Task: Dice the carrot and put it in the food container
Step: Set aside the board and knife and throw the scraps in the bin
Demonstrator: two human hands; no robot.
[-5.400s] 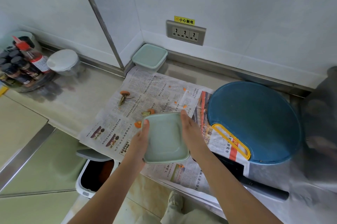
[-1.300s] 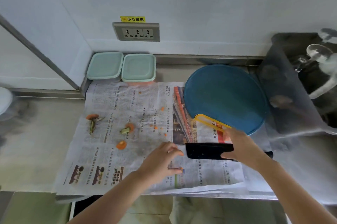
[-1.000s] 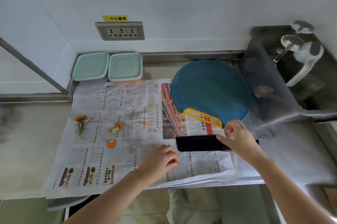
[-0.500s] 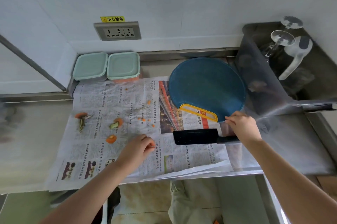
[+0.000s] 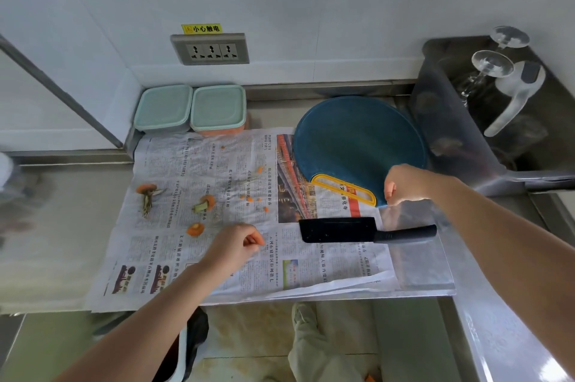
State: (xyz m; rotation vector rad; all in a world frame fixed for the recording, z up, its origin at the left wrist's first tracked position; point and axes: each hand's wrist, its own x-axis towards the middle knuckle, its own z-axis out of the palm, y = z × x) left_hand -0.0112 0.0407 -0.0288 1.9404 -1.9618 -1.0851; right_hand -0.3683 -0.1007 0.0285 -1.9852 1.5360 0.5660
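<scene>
Head view: my left grip [image 5: 236, 246] is curled over the newspaper [image 5: 186, 163], fingertips together; I cannot tell whether it pinches anything. My right grip [image 5: 404, 184] is curled closed on nothing, at the board's [image 5: 357, 138] rim. The knife [image 5: 339, 229] lies between them. Carrot [image 5: 222, 131] shows orange inside the lidded right container [image 5: 217, 107] by the wall.

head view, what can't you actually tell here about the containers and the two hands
Head view only:
Right food container: its lid hides how full it is; only orange shows through its wall.
Left hand: fingers curled; whether they pinch anything is too small to tell.
Right hand: its own back hides whether it grips the cutting board.
Sink: blurred, contents unclear.
</scene>
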